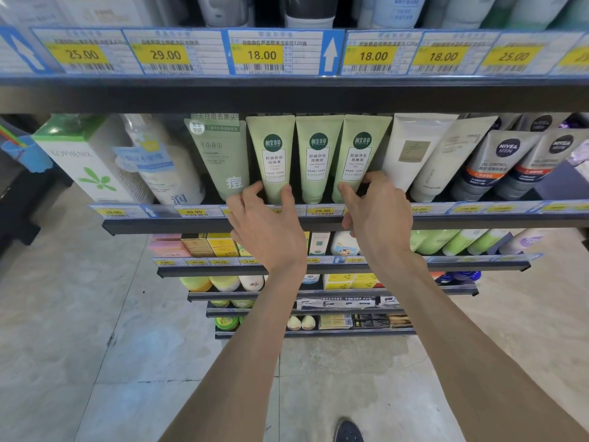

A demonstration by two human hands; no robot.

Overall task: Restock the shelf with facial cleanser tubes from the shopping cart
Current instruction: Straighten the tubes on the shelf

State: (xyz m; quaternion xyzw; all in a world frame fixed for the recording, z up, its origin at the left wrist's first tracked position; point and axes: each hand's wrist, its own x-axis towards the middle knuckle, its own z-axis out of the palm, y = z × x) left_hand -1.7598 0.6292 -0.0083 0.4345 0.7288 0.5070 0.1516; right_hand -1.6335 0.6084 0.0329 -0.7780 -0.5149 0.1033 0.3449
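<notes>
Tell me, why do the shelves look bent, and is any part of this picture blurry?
Head view: the wide-angle lens bows the top shelf rail and spreads the arms apart. The three green tubes and both hands, left and right, are sharp; price tags near the edges and the NIVEA tubes smear. Lighting is even, with soft glare on the floor.

2 bare forearms run up from the lower edge of the view, with no sleeve, cuff, watch or band on either; the left hand (pixel 271 224) and the right hand (pixel 377 212) are ungloved, with no ring visible on the fingers that show; short nails; 1 dark shoe (pixel 349 431) with a rounded, finely dotted toe shows at the bottom.
</notes>
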